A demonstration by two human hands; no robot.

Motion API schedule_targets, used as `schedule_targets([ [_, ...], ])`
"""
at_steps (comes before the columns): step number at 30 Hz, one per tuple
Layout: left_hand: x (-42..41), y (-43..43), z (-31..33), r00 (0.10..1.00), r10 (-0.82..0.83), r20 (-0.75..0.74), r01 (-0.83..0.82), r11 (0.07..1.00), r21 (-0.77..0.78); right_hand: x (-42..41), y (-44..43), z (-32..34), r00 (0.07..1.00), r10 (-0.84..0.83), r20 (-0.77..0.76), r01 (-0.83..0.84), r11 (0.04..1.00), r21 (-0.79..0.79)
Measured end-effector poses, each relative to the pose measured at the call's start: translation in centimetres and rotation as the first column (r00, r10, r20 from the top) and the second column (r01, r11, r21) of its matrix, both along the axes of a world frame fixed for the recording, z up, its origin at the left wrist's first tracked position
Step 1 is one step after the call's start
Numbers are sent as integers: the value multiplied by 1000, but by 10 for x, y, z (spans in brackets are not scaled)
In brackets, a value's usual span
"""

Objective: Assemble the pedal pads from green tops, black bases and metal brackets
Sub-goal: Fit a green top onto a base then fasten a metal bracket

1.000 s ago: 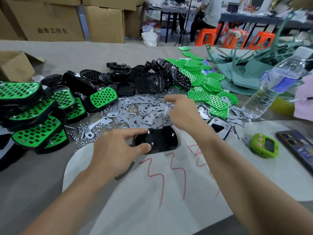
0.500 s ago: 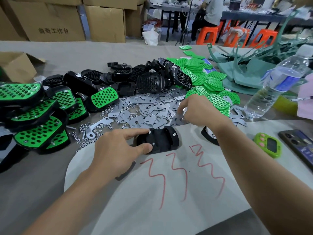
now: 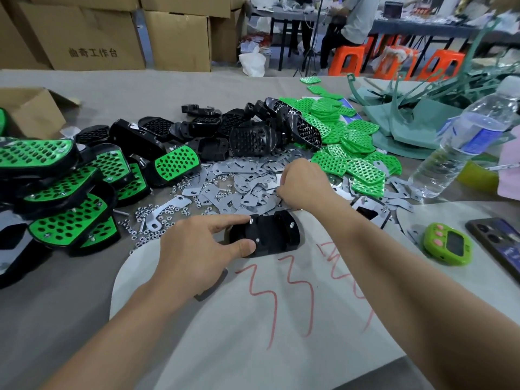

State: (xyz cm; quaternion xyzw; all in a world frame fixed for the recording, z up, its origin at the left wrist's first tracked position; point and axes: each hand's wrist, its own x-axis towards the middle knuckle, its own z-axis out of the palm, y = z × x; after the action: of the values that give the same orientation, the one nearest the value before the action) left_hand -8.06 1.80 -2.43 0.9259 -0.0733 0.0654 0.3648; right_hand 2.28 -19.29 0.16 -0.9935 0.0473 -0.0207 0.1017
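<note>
A black base [image 3: 270, 235] lies underside up on the white sheet [image 3: 253, 333], small metal studs showing. My left hand [image 3: 197, 249] holds its left end between forefinger and thumb. My right hand [image 3: 304, 184] reaches into the pile of grey metal brackets [image 3: 239, 190] just behind the base, fingers curled down among them; whether a bracket is pinched is hidden. Loose green tops [image 3: 351, 153] are heaped at the right of the brackets, black bases [image 3: 225, 130] behind them. Assembled green-and-black pads [image 3: 62, 192] are stacked at the left.
Small nuts [image 3: 157, 218] are scattered left of the base. A water bottle [image 3: 464, 142], a green timer [image 3: 447, 243] and a phone [image 3: 501, 243] sit at the right. An open carton [image 3: 31, 111] stands at far left. Cardboard boxes [image 3: 92, 35] and a seated person [image 3: 349, 26] are behind.
My right hand has shifted back left over the bracket pile, closer to the black base. My left hand stays on the base's left end.
</note>
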Motion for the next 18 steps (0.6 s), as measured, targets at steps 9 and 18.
schedule_targets([
  [9,0,2,-3,1000,-4,-8,3,1000,-22,3,-21,13,998,3,56,-29,891,454],
  [18,1,1,-3,1000,21,-11,-21,1000,-5,39,-44,16,967,96,-234,-125,986,-111],
])
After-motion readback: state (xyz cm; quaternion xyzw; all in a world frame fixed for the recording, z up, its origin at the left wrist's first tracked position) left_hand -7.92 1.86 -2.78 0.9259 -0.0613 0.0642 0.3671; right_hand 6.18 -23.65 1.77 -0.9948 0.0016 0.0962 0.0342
